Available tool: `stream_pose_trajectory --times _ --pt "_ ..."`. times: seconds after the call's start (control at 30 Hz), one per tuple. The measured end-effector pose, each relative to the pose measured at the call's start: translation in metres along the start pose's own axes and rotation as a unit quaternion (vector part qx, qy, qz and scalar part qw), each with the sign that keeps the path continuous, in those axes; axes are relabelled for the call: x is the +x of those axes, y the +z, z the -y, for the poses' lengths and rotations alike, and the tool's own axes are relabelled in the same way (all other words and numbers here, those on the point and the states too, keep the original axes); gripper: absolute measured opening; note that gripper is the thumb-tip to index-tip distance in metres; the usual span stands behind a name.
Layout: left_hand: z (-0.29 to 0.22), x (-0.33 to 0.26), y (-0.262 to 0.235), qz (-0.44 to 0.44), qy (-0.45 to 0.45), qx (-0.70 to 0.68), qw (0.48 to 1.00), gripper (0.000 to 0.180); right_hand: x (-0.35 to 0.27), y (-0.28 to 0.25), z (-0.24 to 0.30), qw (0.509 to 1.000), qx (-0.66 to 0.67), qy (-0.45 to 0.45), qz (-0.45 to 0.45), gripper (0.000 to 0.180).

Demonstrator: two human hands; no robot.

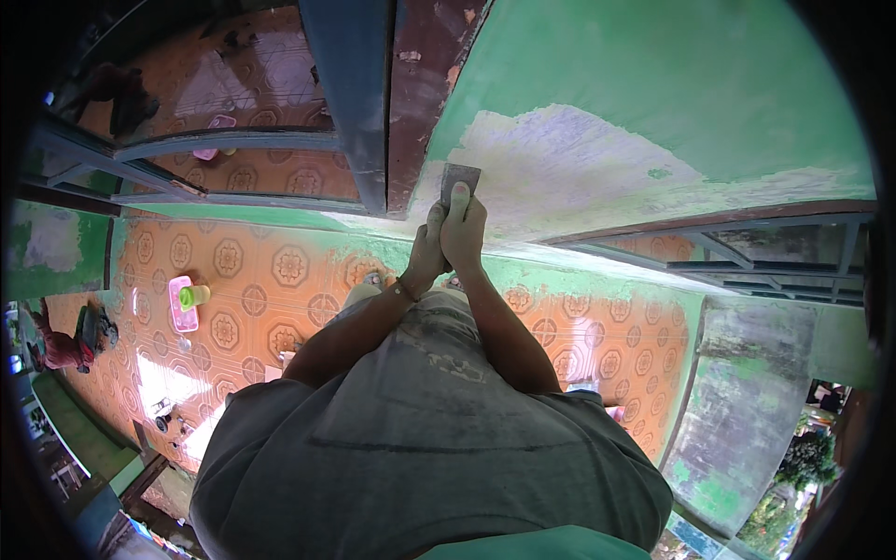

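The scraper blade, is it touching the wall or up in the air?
Touching. The scraper lies flat against the scraped pale patch, pressed by both hands.

Around me, away from the work

A pink box (182,305) with a green cup (194,296) sits on my orange patterned floor tiles (271,280); a brown door frame (420,93) stands nearby.

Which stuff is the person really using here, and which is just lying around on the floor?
In use:
- scraper blade, pressed to the wall
- right hand and left hand, both gripping the scraper
- green wall with its scraped pale patch

Just lying about:
- pink tray with a green cup on the tiled floor
- pink thing behind the door frame
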State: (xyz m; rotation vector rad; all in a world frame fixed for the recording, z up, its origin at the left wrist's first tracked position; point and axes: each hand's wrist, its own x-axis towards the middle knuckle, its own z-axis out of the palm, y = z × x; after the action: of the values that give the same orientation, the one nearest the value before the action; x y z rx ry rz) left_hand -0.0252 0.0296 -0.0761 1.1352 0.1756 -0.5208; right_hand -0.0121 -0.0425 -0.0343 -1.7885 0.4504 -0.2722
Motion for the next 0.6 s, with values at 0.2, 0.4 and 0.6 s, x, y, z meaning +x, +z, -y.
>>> stream_pose_trajectory --times 0.2,0.4,0.6 --pt "0.012 0.013 0.001 -0.069 0.196 0.103 0.973 0.062 0.001 -0.002 0.008 0.993 0.053 -0.103 -0.003 0.050" --pt "-0.002 0.009 -0.005 0.044 -0.012 -0.012 0.999 0.056 0.002 0.000 0.025 0.996 0.077 -0.054 -0.004 0.050" --pt "-0.005 0.011 -0.003 -0.006 0.177 0.062 0.982 0.061 0.004 0.002 0.014 0.982 0.087 -0.169 -0.009 0.045"
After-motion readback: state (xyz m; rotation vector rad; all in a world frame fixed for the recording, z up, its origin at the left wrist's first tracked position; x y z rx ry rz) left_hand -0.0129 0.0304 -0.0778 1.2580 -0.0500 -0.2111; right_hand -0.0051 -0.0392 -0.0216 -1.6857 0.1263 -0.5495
